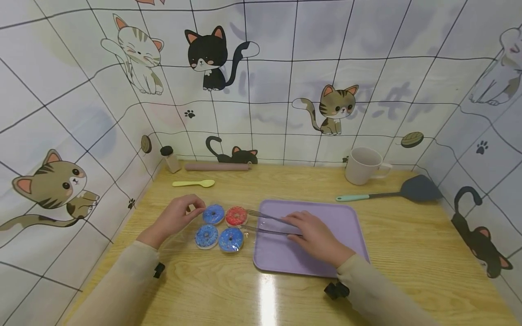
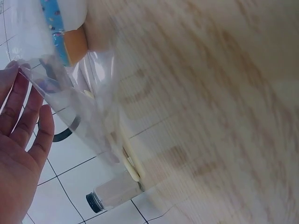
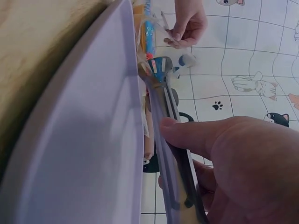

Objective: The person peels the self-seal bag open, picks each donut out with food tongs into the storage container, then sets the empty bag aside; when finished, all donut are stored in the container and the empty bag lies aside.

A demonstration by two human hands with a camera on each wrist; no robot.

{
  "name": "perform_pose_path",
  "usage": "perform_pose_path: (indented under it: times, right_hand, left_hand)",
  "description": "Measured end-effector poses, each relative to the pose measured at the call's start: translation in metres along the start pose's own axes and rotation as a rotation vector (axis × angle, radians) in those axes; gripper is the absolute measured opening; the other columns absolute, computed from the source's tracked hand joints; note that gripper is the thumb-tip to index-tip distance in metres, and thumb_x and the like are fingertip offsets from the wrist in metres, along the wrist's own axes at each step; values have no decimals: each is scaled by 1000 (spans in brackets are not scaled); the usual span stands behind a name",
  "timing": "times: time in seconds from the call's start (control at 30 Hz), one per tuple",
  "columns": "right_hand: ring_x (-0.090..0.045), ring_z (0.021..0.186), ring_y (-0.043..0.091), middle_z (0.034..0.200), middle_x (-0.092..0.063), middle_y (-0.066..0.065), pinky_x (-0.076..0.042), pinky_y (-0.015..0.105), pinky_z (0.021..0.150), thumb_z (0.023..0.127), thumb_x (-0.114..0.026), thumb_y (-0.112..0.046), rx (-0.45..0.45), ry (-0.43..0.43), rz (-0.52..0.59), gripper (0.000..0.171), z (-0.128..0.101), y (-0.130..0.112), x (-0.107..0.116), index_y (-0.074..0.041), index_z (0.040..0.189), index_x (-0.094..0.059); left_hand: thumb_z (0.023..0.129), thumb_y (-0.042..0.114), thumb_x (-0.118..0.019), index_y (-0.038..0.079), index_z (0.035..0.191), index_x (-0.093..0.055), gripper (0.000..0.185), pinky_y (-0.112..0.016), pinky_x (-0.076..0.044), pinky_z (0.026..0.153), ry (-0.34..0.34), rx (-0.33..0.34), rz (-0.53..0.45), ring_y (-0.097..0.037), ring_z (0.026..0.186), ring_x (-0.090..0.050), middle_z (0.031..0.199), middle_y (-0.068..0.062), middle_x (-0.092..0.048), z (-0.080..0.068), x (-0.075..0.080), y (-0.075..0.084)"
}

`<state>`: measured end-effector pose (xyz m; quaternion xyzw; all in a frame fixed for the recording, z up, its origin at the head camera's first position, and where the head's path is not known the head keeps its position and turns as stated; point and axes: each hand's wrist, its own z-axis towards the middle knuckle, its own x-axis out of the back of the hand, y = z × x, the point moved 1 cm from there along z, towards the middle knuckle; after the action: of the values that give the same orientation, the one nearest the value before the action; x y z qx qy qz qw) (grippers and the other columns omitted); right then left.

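My left hand pinches the edge of a clear plastic wrap between thumb and fingertips. The sheet spreads around three blue sprinkled toy donuts and one red donut, grouped on the wooden table left of a purple tray. Over that tray, my right hand grips metal tongs, thumb on one arm and fingers on the other. The tong tips are spread and reach past the tray's left rim to the red donut, one at each side of it.
Behind the donuts lie a yellow spoon, a rolling pin and a dark-capped shaker. A beige mug and a spatula sit at the back right. Cat-printed cloth walls the table at the back and sides.
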<state>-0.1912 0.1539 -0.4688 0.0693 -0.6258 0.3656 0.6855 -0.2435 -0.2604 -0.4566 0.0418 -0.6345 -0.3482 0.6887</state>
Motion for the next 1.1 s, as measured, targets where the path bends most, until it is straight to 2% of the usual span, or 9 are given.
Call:
perform_pose_path:
  times: [0.27, 0.7, 1.1]
  right_hand:
    - [-61, 124, 28, 136, -65, 8, -51, 50, 104, 91, -81, -24, -11, -16, 20, 58, 10, -4, -1, -13, 145, -60]
    - [-57, 130, 30, 142, -61, 11, -50, 52, 106, 94, -77, -27, -89, -105, 94, 59, 21, -7, -4, -13, 148, -57]
    - [-61, 123, 27, 134, -66, 7, -51, 48, 102, 92, -80, -22, -16, -64, 54, 52, 29, -2, -13, -13, 140, -63]
  left_hand:
    - [98, 14, -72, 12, 103, -75, 6, -35, -53, 78, 7, 1, -9, -14, 92, -65, 98, 4, -73, 1, -1, -1]
    - [98, 15, -72, 10, 102, -74, 7, -34, -54, 75, 31, -31, -1, -14, 89, -65, 95, 4, -72, 0, -4, -2]
    - [98, 16, -72, 13, 102, -74, 5, -31, -53, 74, 43, -22, -1, -13, 89, -64, 95, 4, -72, -3, -4, -4]
